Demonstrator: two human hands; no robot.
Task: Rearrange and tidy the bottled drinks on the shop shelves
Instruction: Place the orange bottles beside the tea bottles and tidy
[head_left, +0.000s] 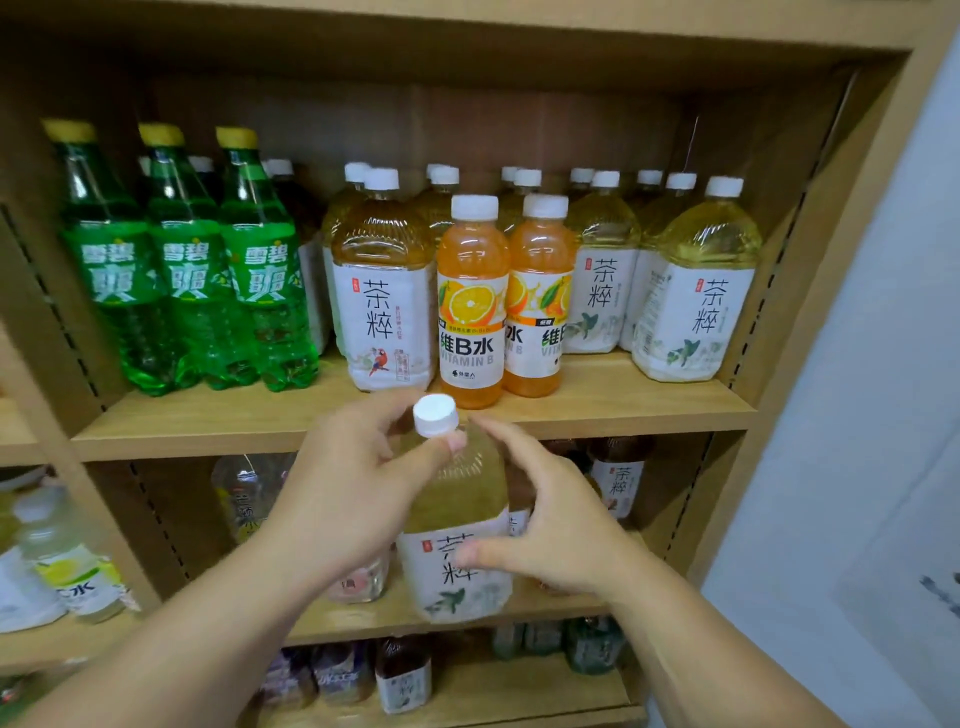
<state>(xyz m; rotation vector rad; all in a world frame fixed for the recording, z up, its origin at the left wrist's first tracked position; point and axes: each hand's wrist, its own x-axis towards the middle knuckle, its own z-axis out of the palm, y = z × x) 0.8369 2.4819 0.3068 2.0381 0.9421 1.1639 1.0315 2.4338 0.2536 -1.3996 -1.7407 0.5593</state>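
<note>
A pale tea bottle (457, 519) with a white cap and white label hangs in front of the shelves, below the upper shelf board (208, 431). My left hand (353, 488) pinches its neck just under the cap. My right hand (550, 525) curls round its right side, thumb across the label. On the upper shelf stand three green soda bottles (187, 270), an amber tea bottle (384, 291), two orange vitamin-water bottles (472, 306) and rows of pale tea bottles (696, 296).
The lower shelf (363, 623) holds more tea bottles at the back, and lemon drinks (67, 566) stand in the bay to the left. Dark bottles (400, 675) fill the bottom shelf. A white wall (857, 415) bounds the wooden unit on the right.
</note>
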